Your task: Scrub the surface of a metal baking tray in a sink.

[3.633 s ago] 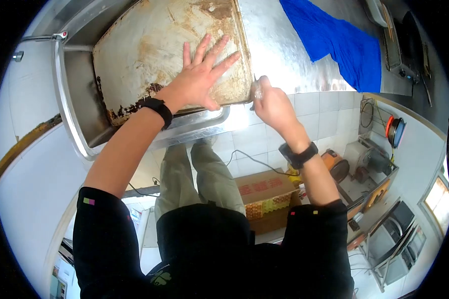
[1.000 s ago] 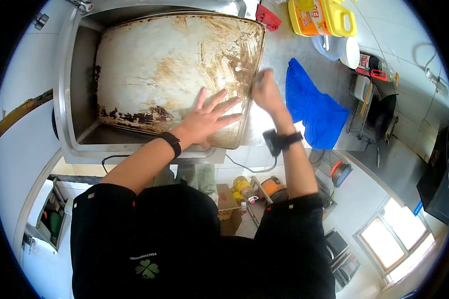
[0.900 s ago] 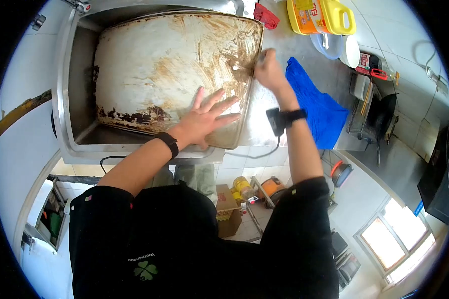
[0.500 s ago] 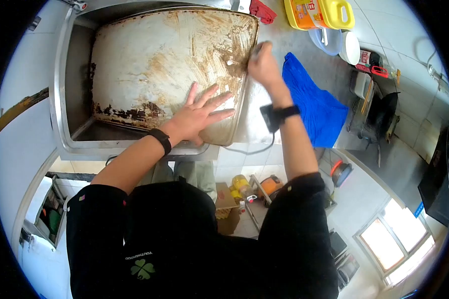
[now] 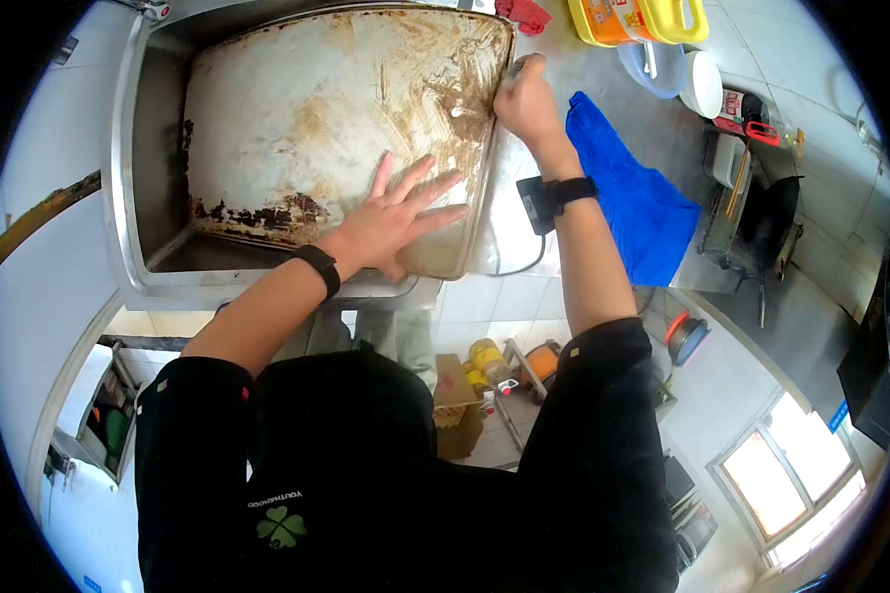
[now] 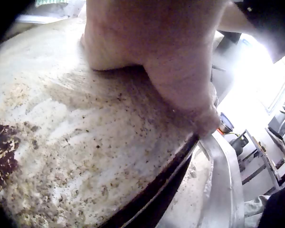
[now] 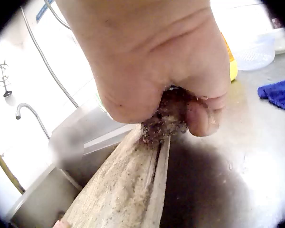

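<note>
A large stained tray [image 5: 297, 128], with brown and black burnt patches, lies bottom side up or flat across the sink. The left hand [image 5: 391, 222] rests on it with fingers spread, near its front right corner; in the left wrist view that hand [image 6: 156, 52] presses the surface beside the rim. The right hand [image 5: 531, 104] is at the tray's right edge. In the right wrist view the right hand [image 7: 161, 66] curls round a dirty scouring pad [image 7: 166, 118], which touches the tray's rim [image 7: 156, 190].
The metal sink [image 5: 153, 168] surrounds the tray's left side. On the counter at right lie a blue cloth [image 5: 628, 203] and a red cloth [image 5: 524, 14], near a yellow jug [image 5: 643, 20], a clear basin [image 5: 658, 71] and a white bowl [image 5: 702, 84]. A wok [image 5: 769, 212] stands farther right.
Over the last second the right hand has worked along the tray's right edge, now nearer its far corner. The left hand stays spread on the tray. The view has shifted slightly.
</note>
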Tool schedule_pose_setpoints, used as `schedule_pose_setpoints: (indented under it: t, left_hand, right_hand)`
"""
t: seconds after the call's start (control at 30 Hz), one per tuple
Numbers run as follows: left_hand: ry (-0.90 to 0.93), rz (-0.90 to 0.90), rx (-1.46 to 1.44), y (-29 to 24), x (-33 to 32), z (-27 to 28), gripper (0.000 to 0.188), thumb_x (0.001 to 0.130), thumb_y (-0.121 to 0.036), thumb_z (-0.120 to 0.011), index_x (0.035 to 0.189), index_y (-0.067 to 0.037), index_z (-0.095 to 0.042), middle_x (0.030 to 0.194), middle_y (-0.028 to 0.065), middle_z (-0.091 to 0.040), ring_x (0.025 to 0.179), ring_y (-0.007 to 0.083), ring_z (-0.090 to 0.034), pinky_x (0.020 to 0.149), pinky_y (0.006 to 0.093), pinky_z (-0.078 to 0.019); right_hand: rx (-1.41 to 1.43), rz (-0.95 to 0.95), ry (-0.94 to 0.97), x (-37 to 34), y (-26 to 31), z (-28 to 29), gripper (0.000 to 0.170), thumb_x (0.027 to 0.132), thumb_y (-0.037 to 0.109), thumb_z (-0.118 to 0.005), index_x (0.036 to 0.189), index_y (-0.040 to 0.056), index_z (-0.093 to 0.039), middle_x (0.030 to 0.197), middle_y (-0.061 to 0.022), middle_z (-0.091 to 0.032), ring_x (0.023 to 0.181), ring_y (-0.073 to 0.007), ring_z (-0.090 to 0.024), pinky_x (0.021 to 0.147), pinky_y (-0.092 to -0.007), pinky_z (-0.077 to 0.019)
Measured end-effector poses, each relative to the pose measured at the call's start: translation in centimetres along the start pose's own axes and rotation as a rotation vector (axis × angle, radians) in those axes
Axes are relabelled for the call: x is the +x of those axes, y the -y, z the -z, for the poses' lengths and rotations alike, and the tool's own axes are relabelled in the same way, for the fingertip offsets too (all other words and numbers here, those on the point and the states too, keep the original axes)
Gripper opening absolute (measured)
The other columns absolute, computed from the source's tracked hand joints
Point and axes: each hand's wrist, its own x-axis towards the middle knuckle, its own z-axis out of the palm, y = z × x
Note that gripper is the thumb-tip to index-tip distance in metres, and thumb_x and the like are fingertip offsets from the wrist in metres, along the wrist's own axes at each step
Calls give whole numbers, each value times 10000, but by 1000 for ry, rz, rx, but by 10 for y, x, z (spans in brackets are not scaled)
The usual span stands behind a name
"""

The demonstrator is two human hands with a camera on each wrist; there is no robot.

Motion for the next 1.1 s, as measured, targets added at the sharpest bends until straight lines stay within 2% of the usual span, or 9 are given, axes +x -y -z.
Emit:
schedule_pose_setpoints:
  t: [0.17, 0.27, 0.47, 0.6, 0.67, 0.77, 0.87, 1.03, 1.1]
  left_hand:
    - [-32, -15, -21, 4, 0, -4, 1242, 365, -414, -893, 1470, -295, -338, 1595, 69, -127, 1454, 381, -83, 1086, 721, -54]
    - [-16, -14, -34, 2, 0, -5, 1233, 374, -382, -898, 1469, -292, -338, 1595, 70, -125, 1453, 383, -88, 1082, 724, -66]
    - [9, -4, -24, 1, -1, -1, 1226, 378, -376, -898, 1468, -285, -344, 1594, 70, -132, 1453, 380, -90, 1082, 718, -64]
    - [-23, -7, -35, 3, 0, -2, 1223, 379, -367, -898, 1467, -281, -345, 1591, 72, -139, 1452, 381, -92, 1085, 712, -64]
    - [-17, -3, -55, 0, 1, -4, 1221, 384, -364, -900, 1467, -281, -344, 1591, 72, -141, 1452, 381, -91, 1087, 710, -65]
    - [-17, -4, -55, 1, 3, -5, 1221, 387, -361, -903, 1468, -276, -343, 1589, 79, -140, 1451, 384, -87, 1092, 705, -54]
    - [13, 3, -44, -2, 0, -4, 1224, 392, -358, -906, 1472, -276, -336, 1588, 87, -139, 1451, 387, -79, 1094, 705, -32]
    - [19, 0, -43, 3, 3, -7, 1247, 385, -366, -908, 1481, -287, -319, 1589, 91, -131, 1454, 390, -58, 1093, 711, -14]
    - [13, 8, -53, 2, 3, -6, 1247, 386, -364, -909, 1482, -287, -319, 1591, 91, -124, 1454, 390, -52, 1095, 708, -10]
  right_hand:
    - [115, -72, 88, -84, 14, 0, 380, 782, 47, -536, 1074, -63, -319, 826, -381, -586, 778, -547, -579, 708, -573, -477]
    - [70, -87, 119, -86, 21, 6, 380, 776, 44, -538, 1072, -61, -324, 821, -372, -588, 785, -542, -584, 718, -561, -485]
    - [-20, -58, 11, -15, 13, 6, 398, 769, 41, -546, 1094, -65, -340, 836, -356, -592, 795, -530, -594, 735, -546, -492]
    - [10, 44, 33, -91, 27, 4, 371, 775, 40, -544, 1066, -70, -341, 879, -368, -588, 788, -541, -584, 725, -550, -491]
    - [97, -117, 121, -104, 27, 5, 356, 778, 32, -541, 1058, -64, -344, 907, -371, -585, 813, -544, -578, 730, -543, -492]
    - [27, -16, 52, -52, 10, 4, 377, 776, 19, -540, 1085, -68, -342, 898, -368, -587, 832, -536, -584, 730, -536, -495]
    - [10, -69, 31, -18, 14, 8, 385, 769, 0, -535, 1092, -71, -338, 895, -370, -586, 829, -534, -586, 734, -540, -494]
    - [114, -164, 141, -112, 24, 2, 426, 761, 17, -546, 1125, -51, -335, 914, -375, -587, 854, -534, -600, 778, -512, -509]
    - [101, -99, 108, -112, 20, -1, 417, 765, 10, -536, 1123, -56, -333, 915, -371, -588, 849, -534, -598, 771, -521, -505]
